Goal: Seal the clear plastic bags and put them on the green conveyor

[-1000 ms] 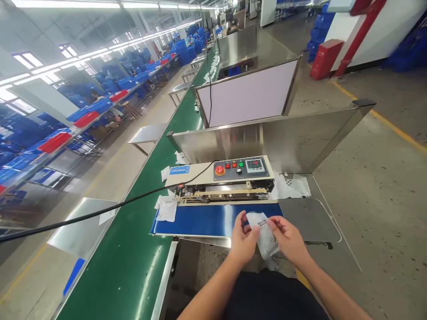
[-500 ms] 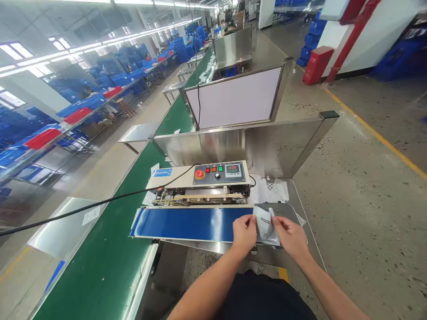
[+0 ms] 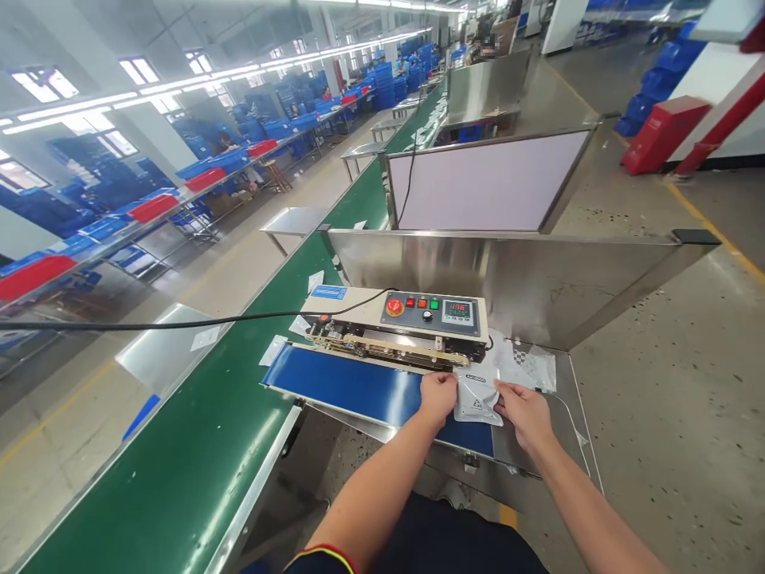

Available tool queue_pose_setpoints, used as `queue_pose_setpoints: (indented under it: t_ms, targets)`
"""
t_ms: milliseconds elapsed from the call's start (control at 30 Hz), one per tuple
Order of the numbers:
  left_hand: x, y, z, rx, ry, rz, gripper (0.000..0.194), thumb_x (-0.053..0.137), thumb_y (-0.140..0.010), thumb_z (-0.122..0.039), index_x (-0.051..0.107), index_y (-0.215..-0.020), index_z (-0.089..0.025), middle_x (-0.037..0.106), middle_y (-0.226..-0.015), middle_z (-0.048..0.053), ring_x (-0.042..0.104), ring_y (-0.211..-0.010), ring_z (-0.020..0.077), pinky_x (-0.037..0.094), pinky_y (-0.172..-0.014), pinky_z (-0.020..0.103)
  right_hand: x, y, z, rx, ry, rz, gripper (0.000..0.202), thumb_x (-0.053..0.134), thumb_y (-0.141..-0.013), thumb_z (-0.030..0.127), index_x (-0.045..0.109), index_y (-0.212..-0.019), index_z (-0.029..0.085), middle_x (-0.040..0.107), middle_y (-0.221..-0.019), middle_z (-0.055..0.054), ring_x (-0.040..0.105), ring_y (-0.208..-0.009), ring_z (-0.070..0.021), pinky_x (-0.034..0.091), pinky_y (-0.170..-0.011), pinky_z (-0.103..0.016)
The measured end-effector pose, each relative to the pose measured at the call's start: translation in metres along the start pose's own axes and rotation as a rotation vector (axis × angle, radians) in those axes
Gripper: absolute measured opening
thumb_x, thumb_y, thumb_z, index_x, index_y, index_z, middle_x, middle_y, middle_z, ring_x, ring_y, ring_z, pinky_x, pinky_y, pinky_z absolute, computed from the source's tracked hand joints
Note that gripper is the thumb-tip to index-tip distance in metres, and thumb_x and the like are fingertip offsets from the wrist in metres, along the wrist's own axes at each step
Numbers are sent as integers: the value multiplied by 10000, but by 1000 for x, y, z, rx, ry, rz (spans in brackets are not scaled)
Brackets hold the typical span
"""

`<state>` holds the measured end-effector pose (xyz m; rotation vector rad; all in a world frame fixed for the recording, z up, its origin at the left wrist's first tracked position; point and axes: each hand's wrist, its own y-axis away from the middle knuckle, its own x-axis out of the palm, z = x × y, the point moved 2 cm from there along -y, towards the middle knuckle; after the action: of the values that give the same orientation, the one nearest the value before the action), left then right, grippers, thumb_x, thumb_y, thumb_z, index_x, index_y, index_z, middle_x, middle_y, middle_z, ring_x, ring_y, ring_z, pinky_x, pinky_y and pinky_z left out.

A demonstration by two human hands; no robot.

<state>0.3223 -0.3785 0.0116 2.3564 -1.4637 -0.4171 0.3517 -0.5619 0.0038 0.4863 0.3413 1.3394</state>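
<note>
A small white plastic bag (image 3: 476, 399) with black print hangs between my two hands at the right end of the blue belt (image 3: 347, 388). My left hand (image 3: 439, 396) pinches its left edge, fingers closed. Its right edge is gripped by my right hand (image 3: 526, 412), also closed. The bag's top edge reaches the right end of the band sealer (image 3: 394, 319), close to its sealing bands (image 3: 388, 348). Red, orange and green buttons and a lit display (image 3: 459, 311) show on the sealer's panel.
Behind the sealer rises a metal partition (image 3: 526, 275). More white bags (image 3: 529, 367) lie at the right. A green conveyor (image 3: 197, 446) runs along the left, with a black cable (image 3: 179, 325) crossing over it. Several white packets (image 3: 275, 351) lie by the sealer's left end.
Both hands have brought the bag up against the right end of the sealer, and its print now faces up more squarely. The view has turned to the left.
</note>
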Motion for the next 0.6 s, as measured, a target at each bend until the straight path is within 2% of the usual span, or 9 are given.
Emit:
queue_pose_setpoints:
  t_ms: [133,233,333,433,500,600]
  targets:
    - [-31,-1,-3,41,71,8,392,810,-836,-557,834,-765,-172,774,-742,46,660,-716,210,519,-693,306,20,15,5,30,4,27,582,961,-550,555,795,-891,113,805,-845,-131,798,-789,-263,694,-692,-299]
    - [-70,6,-3,82,181,-49,388,836,-834,-552,835,-812,-166,794,-818,67,701,-764,206,544,-698,291,22,37,4,31,27,15,600,973,-539,578,791,-887,125,826,-938,-161,815,-857,-277,703,-704,-288]
    - [-125,17,4,46,305,-192,424,903,-799,-548,839,-903,-142,804,-889,107,731,-752,191,563,-667,276,19,64,-2,76,103,73,669,993,-508,620,809,-916,124,837,-996,-184,821,-887,-303,713,-687,-300]
    - [-189,32,15,44,390,-376,481,939,-781,-565,826,-929,-122,797,-883,121,720,-687,173,545,-591,255,24,87,-7,132,249,180,722,995,-505,666,833,-966,134,844,-1082,-190,827,-955,-330,722,-713,-309]
    - [-232,40,22,72,428,-531,489,930,-800,-572,820,-950,-120,792,-871,113,706,-665,161,531,-570,244,38,98,-4,129,356,250,735,985,-510,690,844,-973,137,844,-1100,-194,828,-980,-349,720,-698,-318]
    - [-295,42,25,109,460,-744,454,878,-862,-556,809,-1002,-130,791,-875,93,675,-636,145,523,-578,250,77,114,6,77,462,374,732,968,-507,714,848,-937,134,843,-1085,-199,830,-975,-367,709,-670,-331]
